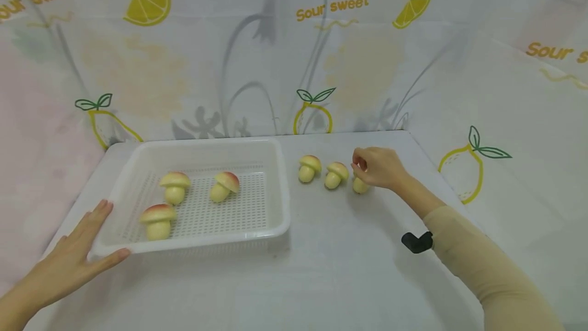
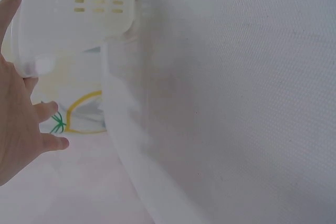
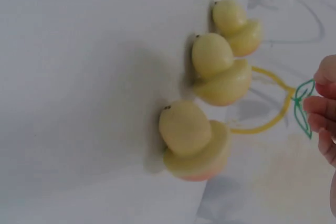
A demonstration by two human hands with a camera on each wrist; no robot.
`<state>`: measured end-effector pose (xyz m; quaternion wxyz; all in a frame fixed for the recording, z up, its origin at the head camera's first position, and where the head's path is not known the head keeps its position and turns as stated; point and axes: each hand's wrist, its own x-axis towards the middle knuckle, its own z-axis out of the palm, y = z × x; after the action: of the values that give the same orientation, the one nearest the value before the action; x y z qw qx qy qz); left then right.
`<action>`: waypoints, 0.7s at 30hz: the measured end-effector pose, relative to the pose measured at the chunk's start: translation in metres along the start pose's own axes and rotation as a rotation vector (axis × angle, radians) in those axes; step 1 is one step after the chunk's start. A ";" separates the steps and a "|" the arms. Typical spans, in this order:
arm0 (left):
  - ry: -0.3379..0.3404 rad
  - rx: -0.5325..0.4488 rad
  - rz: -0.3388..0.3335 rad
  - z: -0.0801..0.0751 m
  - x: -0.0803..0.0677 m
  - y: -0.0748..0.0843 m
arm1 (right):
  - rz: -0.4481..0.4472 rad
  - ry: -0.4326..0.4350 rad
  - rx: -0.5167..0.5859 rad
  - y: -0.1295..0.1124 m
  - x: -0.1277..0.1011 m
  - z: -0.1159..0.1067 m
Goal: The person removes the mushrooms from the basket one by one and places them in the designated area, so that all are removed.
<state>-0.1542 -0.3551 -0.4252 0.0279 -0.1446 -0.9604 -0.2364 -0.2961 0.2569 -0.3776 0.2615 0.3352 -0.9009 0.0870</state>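
My left hand (image 1: 69, 264) is at the left front corner of a white plastic basket (image 1: 285, 208), fingers spread and straight, fingertips and thumb right at its rim. In the basket are three toy mushrooms: one near the back (image 1: 175, 188), one at the front left (image 1: 158, 221) and a tilted one (image 1: 224, 186). My right hand (image 1: 378, 167) hovers over the rightmost mushroom (image 3: 191, 140) on the table, its fingers loosely curled with nothing seen in them. In the head view the hand hides most of that mushroom's cap; the right wrist view shows the fingers (image 3: 320, 111) apart from it.
Two more toy mushrooms, one in the middle (image 1: 336, 175) and one on the left (image 1: 310, 168), stand in a row between basket and right hand. A white cloth covers the table (image 1: 331, 269). Lemon-printed fabric (image 1: 275, 55) hangs behind and at both sides.
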 end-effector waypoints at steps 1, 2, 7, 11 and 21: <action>0.000 -0.002 0.001 0.000 0.000 0.000 | -0.018 0.019 0.000 -0.003 0.003 -0.001; -0.002 -0.005 0.000 -0.001 0.000 0.000 | -0.033 0.037 0.000 -0.005 0.007 -0.001; -0.005 -0.009 -0.001 -0.002 0.001 0.002 | -0.091 0.117 0.027 -0.018 0.028 -0.011; -0.004 -0.011 -0.001 -0.002 0.002 0.002 | -0.126 0.148 0.069 -0.030 0.046 -0.022; -0.004 -0.019 -0.009 -0.003 0.001 0.004 | -0.232 0.200 0.150 -0.064 0.082 -0.037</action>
<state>-0.1545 -0.3529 -0.4208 0.0234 -0.1412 -0.9588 -0.2454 -0.2922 0.1747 -0.3041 0.3322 0.4451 -0.8168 0.1560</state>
